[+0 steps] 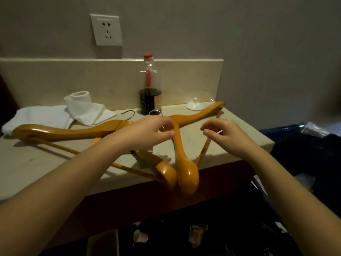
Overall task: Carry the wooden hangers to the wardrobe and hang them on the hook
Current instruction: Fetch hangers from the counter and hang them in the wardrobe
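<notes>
Two orange-brown wooden hangers lie crossed on a beige countertop (239,130). The left hanger (60,132) stretches from the far left to the counter's front edge, its metal hook (129,113) pointing back. The right hanger (186,169) runs from the back right corner down over the front edge. My left hand (147,133) is closed around the right hanger's neck, thumb below and fingers above. My right hand (225,135) pinches that hanger's thin lower bar (203,150). No wardrobe is in view.
A bottle (149,89) with a red cap and dark liquid stands behind the hangers. A toilet roll and white tissue (81,106) lie at the back left, a small white lid (194,104) at the back right. A wall socket (107,29) sits above. Dark clutter lies below and to the right.
</notes>
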The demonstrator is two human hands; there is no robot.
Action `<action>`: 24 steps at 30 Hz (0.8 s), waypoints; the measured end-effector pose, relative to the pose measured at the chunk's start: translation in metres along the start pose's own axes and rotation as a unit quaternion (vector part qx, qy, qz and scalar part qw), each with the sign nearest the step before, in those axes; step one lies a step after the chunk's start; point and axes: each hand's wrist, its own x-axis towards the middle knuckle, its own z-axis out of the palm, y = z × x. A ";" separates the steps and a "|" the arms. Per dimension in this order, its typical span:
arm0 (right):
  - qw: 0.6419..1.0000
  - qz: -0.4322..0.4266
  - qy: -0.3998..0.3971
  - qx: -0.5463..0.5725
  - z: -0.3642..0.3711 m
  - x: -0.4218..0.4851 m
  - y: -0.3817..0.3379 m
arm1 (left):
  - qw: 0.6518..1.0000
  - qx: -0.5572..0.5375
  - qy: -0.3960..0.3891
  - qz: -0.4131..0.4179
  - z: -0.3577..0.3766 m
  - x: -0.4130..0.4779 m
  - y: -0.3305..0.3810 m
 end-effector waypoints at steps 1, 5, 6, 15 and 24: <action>1.000 -0.006 -0.014 -0.016 -0.001 0.014 0.007 | 1.000 0.018 0.007 -0.018 0.004 0.010 -0.004; 0.995 -0.025 -0.072 -0.064 0.005 0.069 0.039 | 0.994 0.043 0.001 -0.101 0.022 0.047 -0.016; 0.993 -0.030 -0.085 -0.072 0.008 0.081 0.045 | 0.992 0.038 -0.009 -0.124 0.026 0.054 -0.018; 0.968 -0.066 -0.162 -0.182 0.042 0.156 0.081 | 0.973 -0.002 -0.050 -0.227 0.047 0.084 -0.020; 0.955 -0.110 -0.196 -0.194 0.040 0.168 0.096 | 0.968 -0.033 -0.047 -0.245 0.055 0.088 -0.007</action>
